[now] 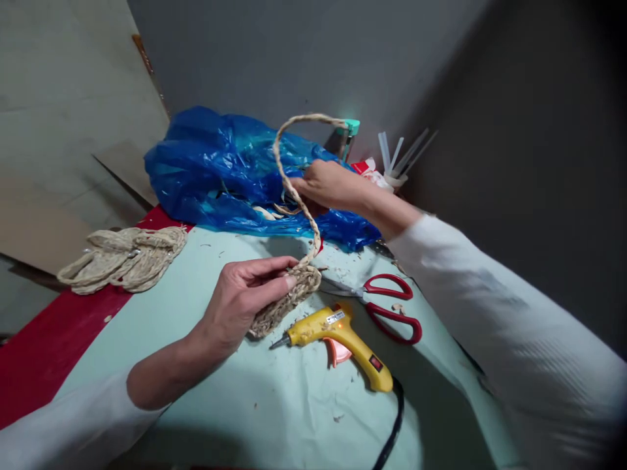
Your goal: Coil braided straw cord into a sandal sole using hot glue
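My left hand [240, 297] is closed on a coiled, woven straw piece [279, 310], thumb on top, low over the pale green table cover. From its top a braided straw cord [277, 153] rises in a loop to a teal clip [351, 125] at the back. My right hand [326, 186] is closed beside the cord, at the front of a blue plastic bag [210, 163]. Its fingertips are hidden, so what it grips does not show. Loose straw strips [267, 213] stick out of the bag below it.
A yellow glue gun [318, 324] with its black cable lies in front of red-handled scissors [389, 287]. Bundled straw braid [130, 258] rests at left on the red strip [59, 336]. Glue sticks [396, 153] stand in a white cup by the grey wall.
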A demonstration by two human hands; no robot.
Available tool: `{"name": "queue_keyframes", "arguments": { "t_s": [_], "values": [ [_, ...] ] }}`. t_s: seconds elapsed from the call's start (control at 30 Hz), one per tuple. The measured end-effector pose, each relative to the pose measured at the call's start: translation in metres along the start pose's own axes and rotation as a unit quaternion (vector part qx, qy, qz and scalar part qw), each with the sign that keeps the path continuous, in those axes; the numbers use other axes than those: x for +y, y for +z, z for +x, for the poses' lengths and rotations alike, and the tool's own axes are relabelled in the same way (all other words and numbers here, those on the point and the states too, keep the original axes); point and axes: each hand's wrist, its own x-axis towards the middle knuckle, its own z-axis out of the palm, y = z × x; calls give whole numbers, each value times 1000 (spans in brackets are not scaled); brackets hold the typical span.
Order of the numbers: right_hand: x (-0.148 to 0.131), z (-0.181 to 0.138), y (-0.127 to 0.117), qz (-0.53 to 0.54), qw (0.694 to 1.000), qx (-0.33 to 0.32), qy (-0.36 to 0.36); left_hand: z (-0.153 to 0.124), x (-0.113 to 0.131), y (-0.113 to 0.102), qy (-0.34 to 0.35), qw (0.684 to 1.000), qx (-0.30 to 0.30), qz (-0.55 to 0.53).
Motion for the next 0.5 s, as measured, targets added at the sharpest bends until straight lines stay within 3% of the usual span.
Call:
{"name": "queue_keyframes", "arguments": {
  "t_s": [0.13, 0.2, 0.3, 0.4, 0.5],
  "values": [
    [22, -86, 5, -51, 999, 1, -11, 4, 1, -8, 14, 999, 29, -22],
    [28, -141, 22, -78, 997, -6, -10, 6, 2, -10, 20, 998, 41, -39],
    [35, -204, 59, -139, 989, 33, 40, 9, 2, -11, 21, 997, 36, -65],
    [36, -225, 88, -152, 986, 47, 50, 12, -1, -11, 9, 996, 5, -89],
    [36, -222, 94, -105, 990, 13, 89, 15, -5, -11, 0, 994, -23, -103]
  ]
}}
